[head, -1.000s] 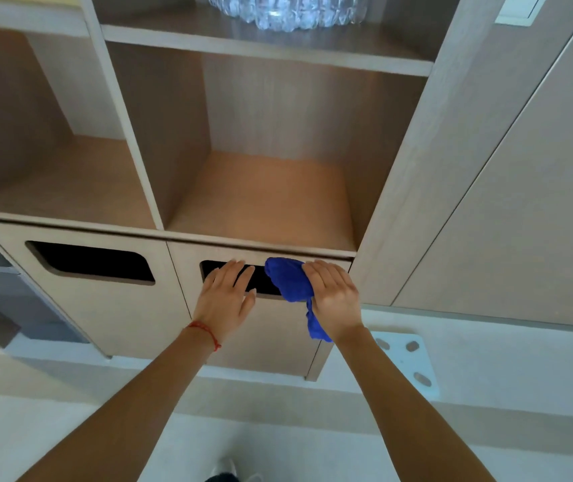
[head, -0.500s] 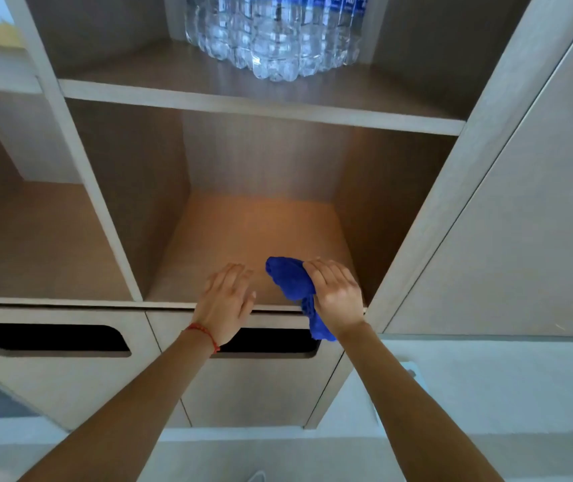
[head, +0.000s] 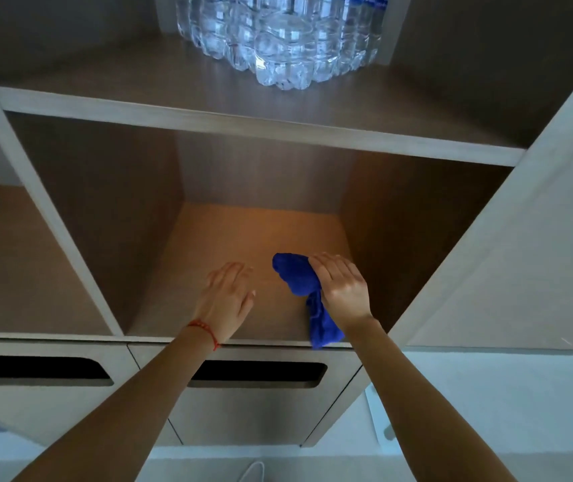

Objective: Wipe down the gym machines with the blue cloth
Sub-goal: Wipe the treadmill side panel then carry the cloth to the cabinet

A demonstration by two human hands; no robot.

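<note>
A bunched blue cloth (head: 299,278) is gripped by my right hand (head: 342,288) over the floor of an open wooden cubby (head: 243,238); a tail of the cloth hangs down past the cubby's front edge. My left hand (head: 226,297) is stretched out flat with straight fingers, palm down, just left of the cloth, at the cubby's floor; it holds nothing. No gym machine is in sight.
A shrink-wrapped pack of water bottles (head: 285,36) stands on the shelf above. Another open cubby (head: 27,266) lies to the left. Below are two cabinet fronts with dark slot handles (head: 260,373). A tall pale panel (head: 521,238) closes the right side.
Both hands rose from the slot handle of the lower cabinet front up into the open cubby, the cloth moving with my right hand. The view tilted upward, showing more of the bottles.
</note>
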